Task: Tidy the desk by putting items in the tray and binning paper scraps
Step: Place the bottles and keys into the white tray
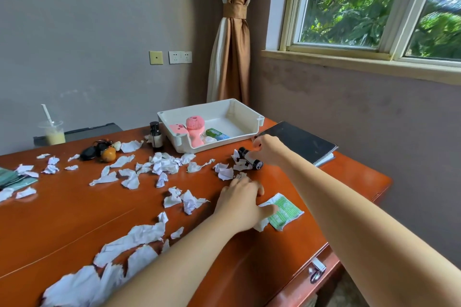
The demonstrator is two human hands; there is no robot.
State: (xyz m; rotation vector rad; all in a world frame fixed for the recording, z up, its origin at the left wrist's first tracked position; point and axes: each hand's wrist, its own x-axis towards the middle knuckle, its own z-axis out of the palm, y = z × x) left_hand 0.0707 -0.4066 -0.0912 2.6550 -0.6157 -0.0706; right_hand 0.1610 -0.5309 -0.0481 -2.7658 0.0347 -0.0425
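Note:
A white tray [249, 117] stands at the far side of the wooden desk [74, 207], holding a pink toy [195, 129], a pink pig figure and a green packet [216, 133]. Torn white paper scraps [163, 163] lie scattered over the desk. My right hand [268, 151] reaches just in front of the tray, its fingers closed around a small black bottle [250, 159] that lies among scraps. My left hand [240, 204] rests palm down nearer to me, its thumb touching a green-and-white packet [284, 212] and its fingertips by a scrap.
A dark bottle [155, 133] stands left of the tray. Black keys and an orange ball [109, 154] lie further left, a cup with a straw [52, 132] behind them. A black notebook [301, 142] sits at the right edge, a green cloth [12, 178] at far left.

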